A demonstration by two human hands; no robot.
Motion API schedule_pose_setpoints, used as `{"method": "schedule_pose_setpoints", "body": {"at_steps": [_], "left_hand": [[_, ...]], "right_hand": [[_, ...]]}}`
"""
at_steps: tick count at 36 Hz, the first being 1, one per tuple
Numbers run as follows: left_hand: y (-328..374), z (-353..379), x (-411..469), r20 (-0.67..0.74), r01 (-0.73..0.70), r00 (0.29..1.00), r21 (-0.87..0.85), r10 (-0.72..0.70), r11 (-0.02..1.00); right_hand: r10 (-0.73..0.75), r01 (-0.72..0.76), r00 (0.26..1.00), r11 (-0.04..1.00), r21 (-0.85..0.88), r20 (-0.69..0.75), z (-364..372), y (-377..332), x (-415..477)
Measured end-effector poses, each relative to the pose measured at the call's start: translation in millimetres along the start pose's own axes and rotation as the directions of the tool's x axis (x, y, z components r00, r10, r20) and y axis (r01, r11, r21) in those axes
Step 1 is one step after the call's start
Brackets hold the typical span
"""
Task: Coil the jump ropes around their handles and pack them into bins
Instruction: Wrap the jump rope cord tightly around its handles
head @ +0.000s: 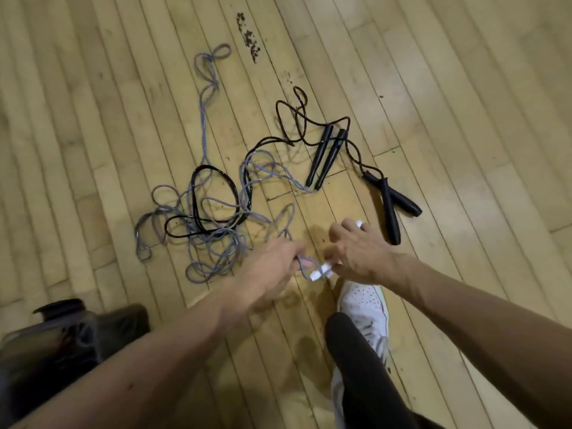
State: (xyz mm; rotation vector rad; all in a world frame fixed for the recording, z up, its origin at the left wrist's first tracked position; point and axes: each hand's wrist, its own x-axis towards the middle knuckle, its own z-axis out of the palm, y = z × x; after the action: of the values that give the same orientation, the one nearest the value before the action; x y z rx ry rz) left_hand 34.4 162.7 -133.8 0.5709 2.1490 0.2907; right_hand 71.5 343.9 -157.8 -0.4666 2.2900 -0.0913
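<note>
Presently, on the wooden floor [464, 88]:

- Grey rope [203, 134]: uncoiled. One long strand runs away from the person and ends in a small loop; the rest lies in a loose tangle to the left of the hands. Its near end rises off the floor into the hands.
- White handles [322, 271]: belonging to the grey rope, held above the floor. One end pokes out below the right hand, another tip shows past its far fingers.
- Right hand [359, 252]: back toward the camera, fingers curled round the white handles.
- Left hand [275, 261]: blurred, fingers drawn together, pinching the grey rope just beside the lower handle end.
- Glossy black rope [193, 193]: loops mixed into the grey tangle, crossing over and under it.
- Black handles, first pair [319, 156]: side by side on the floor, thin black cord curling beyond them.
- Black handles, second pair [390, 215]: crossed in a narrow V, to the right of the first pair, near the right hand.
- Dark bin [62, 335]: lower left, partly behind the left forearm; contents cannot be made out.
- White shoe [365, 301] and dark trouser leg [362, 366]: directly beneath the right hand.
- Dark specks [249, 38]: scattered on the far boards.
</note>
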Motion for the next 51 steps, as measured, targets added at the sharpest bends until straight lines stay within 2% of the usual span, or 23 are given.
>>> {"method": "schedule_pose_setpoints", "body": {"at_steps": [3,5,7,10,13,15,18,22,25,28,29,33,35,39,42,44,46,48,51], "left_hand": [[0.3,-28.5,-39.7,-0.107,-0.064,0.993,-0.185,0.045,0.981],[6.0,-49.8,-70.5,-0.194,-0.059,0.981,-0.353,-0.011,0.934],[13.7,-72.6,-98.4,-0.252,-0.077,0.967,-0.411,-0.032,0.908],[29.2,-119.5,-154.1,-0.382,-0.129,0.923,-0.434,-0.052,0.892],[49.7,-170.1,-232.0,-0.533,-0.2,0.839,-0.492,-0.111,0.848],[60.2,-191.4,-258.4,-0.576,-0.258,0.812,-0.497,-0.092,0.828],[84.3,-217.1,-328.4,-0.682,-0.349,0.728,-0.45,-0.064,0.822],[117.9,-238.2,-426.0,-0.829,-0.475,0.559,-0.315,0.005,0.822],[134.6,-247.6,-482.1,-0.899,-0.525,0.438,-0.246,0.01,0.815],[147.2,-250.2,-525.1,-0.941,-0.545,0.337,-0.186,0.011,0.817],[148.6,-249.4,-535.1,-0.95,-0.539,0.313,-0.169,0.01,0.825],[147.6,-230.5,-565.0,-0.975,-0.442,0.22,-0.104,-0.004,0.891],[139.9,-214.3,-564.7,-0.966,-0.388,0.243,-0.181,-0.089,0.904],[115.1,-169.5,-542.4,-0.897,-0.408,0.36,-0.398,-0.256,0.822],[105.9,-132.1,-524.2,-0.83,-0.454,0.419,-0.543,-0.369,0.706],[101.9,-110.9,-508.7,-0.762,-0.466,0.5,-0.638,-0.412,0.614],[101.0,-96.4,-494.8,-0.674,-0.428,0.616,-0.721,-0.407,0.546],[96.8,-84.0,-478.5,-0.619,-0.405,0.701,-0.754,-0.354,0.516],[85.9,-67.6,-448.5,-0.607,-0.371,0.726,-0.741,-0.323,0.559]], "right_hand": [[-0.039,0.008,0.992,0.97,0.242,0.124,-39.0,-21.4,-26.5],[-0.07,-0.035,0.974,0.894,0.447,0.217,-68.9,-37.5,-48.9],[-0.13,-0.015,0.968,0.826,0.563,0.216,-96.1,-49.2,-67.2],[-0.193,0.118,0.979,0.785,0.609,0.059,-151.7,-72.0,-105.4],[-0.217,0.276,0.961,0.71,0.647,-0.173,-213.9,-112.6,-167.3],[-0.139,0.306,0.948,0.652,0.694,-0.288,-236.2,-127.3,-184.0],[0.003,0.396,0.844,0.67,0.628,-0.536,-271.7,-164.5,-230.7],[-0.05,0.561,0.657,0.699,0.443,-0.752,-301.2,-213.8,-299.0],[-0.103,0.616,0.584,0.702,0.357,-0.805,-311.3,-245.4,-340.4],[-0.138,0.63,0.554,0.714,0.305,-0.821,-314.4,-269.6,-378.9],[-0.15,0.649,0.561,0.689,0.321,-0.814,-314.2,-274.9,-389.4],[-0.279,0.707,0.658,0.55,0.445,-0.7,-305.5,-294.1,-421.7],[-0.322,0.708,0.694,0.463,0.533,-0.644,-294.1,-302.2,-425.8],[-0.307,0.643,0.765,0.302,0.704,-0.567,-265.5,-316.7,-414.5],[-0.255,0.534,0.835,0.158,0.83,-0.489,-242.0,-319.3,-391.9],[-0.245,0.449,0.875,0.084,0.89,-0.418,-225.8,-319.2,-373.6],[-0.245,0.401,0.896,0.084,0.912,-0.371,-211.5,-318.2,-360.2],[-0.23,0.347,0.919,0.089,0.934,-0.32,-197.5,-316.2,-344.8],[-0.196,0.28,0.945,0.079,0.957,-0.261,-178.8,-311.1,-319.4]]}}
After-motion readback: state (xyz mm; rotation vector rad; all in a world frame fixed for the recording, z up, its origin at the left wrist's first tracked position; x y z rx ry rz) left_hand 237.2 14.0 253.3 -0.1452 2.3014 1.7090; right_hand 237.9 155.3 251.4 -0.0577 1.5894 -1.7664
